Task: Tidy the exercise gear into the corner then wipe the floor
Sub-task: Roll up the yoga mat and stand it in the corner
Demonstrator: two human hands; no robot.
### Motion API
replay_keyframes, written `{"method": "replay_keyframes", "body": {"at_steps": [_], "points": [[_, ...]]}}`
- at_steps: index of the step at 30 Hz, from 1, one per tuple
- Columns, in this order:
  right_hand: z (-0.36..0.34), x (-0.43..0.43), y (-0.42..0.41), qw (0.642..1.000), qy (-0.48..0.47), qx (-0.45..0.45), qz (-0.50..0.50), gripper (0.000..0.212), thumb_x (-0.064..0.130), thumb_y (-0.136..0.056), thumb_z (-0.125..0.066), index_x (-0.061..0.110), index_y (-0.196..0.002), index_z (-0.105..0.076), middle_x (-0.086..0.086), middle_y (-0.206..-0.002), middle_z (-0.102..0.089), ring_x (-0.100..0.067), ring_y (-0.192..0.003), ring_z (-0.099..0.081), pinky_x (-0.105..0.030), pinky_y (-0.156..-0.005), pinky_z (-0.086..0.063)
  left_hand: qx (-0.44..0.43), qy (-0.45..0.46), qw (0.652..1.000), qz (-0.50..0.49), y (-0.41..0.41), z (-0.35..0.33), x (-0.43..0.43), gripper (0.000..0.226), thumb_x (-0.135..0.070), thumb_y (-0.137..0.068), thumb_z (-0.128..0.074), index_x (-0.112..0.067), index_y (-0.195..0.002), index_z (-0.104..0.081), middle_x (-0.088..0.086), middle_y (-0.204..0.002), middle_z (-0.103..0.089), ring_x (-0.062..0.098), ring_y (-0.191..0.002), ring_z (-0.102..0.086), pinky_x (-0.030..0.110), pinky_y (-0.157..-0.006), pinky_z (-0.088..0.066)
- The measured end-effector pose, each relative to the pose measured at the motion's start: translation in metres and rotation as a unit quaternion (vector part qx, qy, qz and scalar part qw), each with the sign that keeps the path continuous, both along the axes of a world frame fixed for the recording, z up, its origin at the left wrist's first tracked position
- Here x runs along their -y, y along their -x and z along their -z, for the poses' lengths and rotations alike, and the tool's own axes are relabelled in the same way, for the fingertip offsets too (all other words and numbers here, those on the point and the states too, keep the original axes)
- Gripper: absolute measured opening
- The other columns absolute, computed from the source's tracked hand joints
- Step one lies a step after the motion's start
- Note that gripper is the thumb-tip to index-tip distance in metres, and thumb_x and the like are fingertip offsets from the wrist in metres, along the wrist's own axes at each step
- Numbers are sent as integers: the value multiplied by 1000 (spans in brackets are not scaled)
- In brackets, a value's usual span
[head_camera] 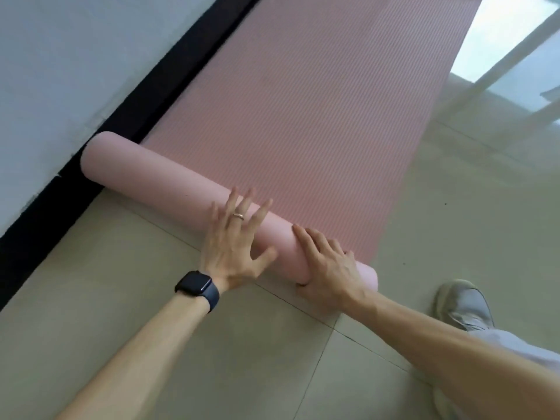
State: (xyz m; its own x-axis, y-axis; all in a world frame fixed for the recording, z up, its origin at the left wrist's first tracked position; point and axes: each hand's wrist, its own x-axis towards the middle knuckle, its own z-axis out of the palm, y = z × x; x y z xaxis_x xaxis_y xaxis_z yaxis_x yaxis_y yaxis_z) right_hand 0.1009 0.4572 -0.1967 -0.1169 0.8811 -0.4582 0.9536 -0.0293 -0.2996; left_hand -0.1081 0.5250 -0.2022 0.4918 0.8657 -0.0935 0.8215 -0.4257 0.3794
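A pink exercise mat (318, 101) lies along the wall, stretching away toward the top of the view. Its near end is wound into a thick roll (157, 180) that lies across the floor. My left hand (235, 241), with a ring and a dark watch on the wrist, presses flat on the roll with its fingers spread. My right hand (327, 265) wraps over the roll's right end, fingers curved on top and thumb underneath.
A white wall (75, 71) with a black skirting board (121, 140) runs along the mat's left side. Pale floor tiles (454, 207) surround the mat. My grey shoe (463, 304) stands at the right. Bright window reflections shine on the floor at the top right.
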Motion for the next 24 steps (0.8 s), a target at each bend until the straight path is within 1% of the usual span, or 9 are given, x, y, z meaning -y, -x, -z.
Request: {"method": "replay_keyframes", "body": {"at_steps": [2, 5, 7, 10, 13, 17, 19, 21, 24], "points": [[-6, -8, -11, 999, 22, -43, 16, 111, 51, -61, -69, 43, -152, -5, 13, -150, -30, -25, -122, -44, -53, -89, -46, -146, -34, 977, 155, 25, 1, -9, 105, -84, -76, -44, -37, -156, 6, 2, -166, 13, 32, -151, 16, 74, -112, 1], [-5, -24, -24, 993, 59, -95, 48, 104, 55, -57, -69, 49, -146, -16, 14, -135, -47, -22, -118, -50, -49, -94, -46, -255, -31, 944, 205, 22, 10, -45, 119, -61, -78, -68, -44, -148, 27, 10, -165, 12, 37, -150, 14, 75, -107, 5], [-5, -40, -31, 995, 55, -63, 61, 100, 60, -56, -69, 47, -144, -23, 13, -133, -47, -21, -121, -44, -44, -99, -38, -279, -46, 940, 189, 4, 10, -65, 123, -42, -72, -79, -47, -148, 19, 14, -161, -20, 37, -148, -15, 69, -110, -10], [-7, -44, -30, 996, 1, 17, 84, 111, 68, -56, -64, 34, -150, -15, -2, -149, -28, -29, -135, -31, -59, -109, -25, -288, -57, 936, 194, -23, 1, -92, 107, -39, -65, -78, -50, -144, -6, 7, -137, -51, 27, -123, -49, 53, -104, -30], [-1, -17, -14, 993, -10, 92, 78, 127, 65, -55, -71, 31, -153, 3, -6, -146, -27, -31, -132, -33, -65, -102, -30, -290, -11, 935, 205, -42, -13, -103, 88, -35, -67, -71, -52, -136, -20, 2, -113, -59, 26, -104, -58, 52, -99, -37], [-11, -19, -23, 995, -23, 69, 75, 92, 46, -65, -69, 39, -142, -19, 0, -122, -51, -30, -105, -54, -50, -86, -45, -318, 103, 920, 203, -47, -30, -103, 87, -38, -66, -73, -50, -138, -26, -1, -96, -53, 26, -92, -62, 41, -88, -42], [-18, -21, -34, 996, 51, -23, 77, 79, 48, -62, -70, 45, -131, -31, 7, -107, -59, -26, -92, -59, -46, -79, -52, -321, 202, 907, 182, -43, -35, -96, 99, -37, -58, -77, -51, -141, -25, 0, -100, -57, 26, -90, -61, 35, -77, -48], [-18, -20, -40, 985, 143, -66, 73, 81, 49, -57, -76, 47, -126, -35, 10, -103, -61, -22, -90, -58, -40, -76, -52, -309, 211, 908, 190, -32, -37, -80, 108, -43, -55, -78, -50, -143, -17, 10, -127, -53, 31, -113, -56, 45, -93, -50], [-6, -29, -43, 984, 159, -46, 66, 92, 51, -53, -79, 46, -134, -37, 7, -121, -47, -20, -113, -40, -42, -91, -40, -299, 58, 924, 232, 4, -35, -52, 117, -57, -62, -76, -41, -149, 0, 15, -161, -13, 34, -150, -12, 64, -116, -13]]}}
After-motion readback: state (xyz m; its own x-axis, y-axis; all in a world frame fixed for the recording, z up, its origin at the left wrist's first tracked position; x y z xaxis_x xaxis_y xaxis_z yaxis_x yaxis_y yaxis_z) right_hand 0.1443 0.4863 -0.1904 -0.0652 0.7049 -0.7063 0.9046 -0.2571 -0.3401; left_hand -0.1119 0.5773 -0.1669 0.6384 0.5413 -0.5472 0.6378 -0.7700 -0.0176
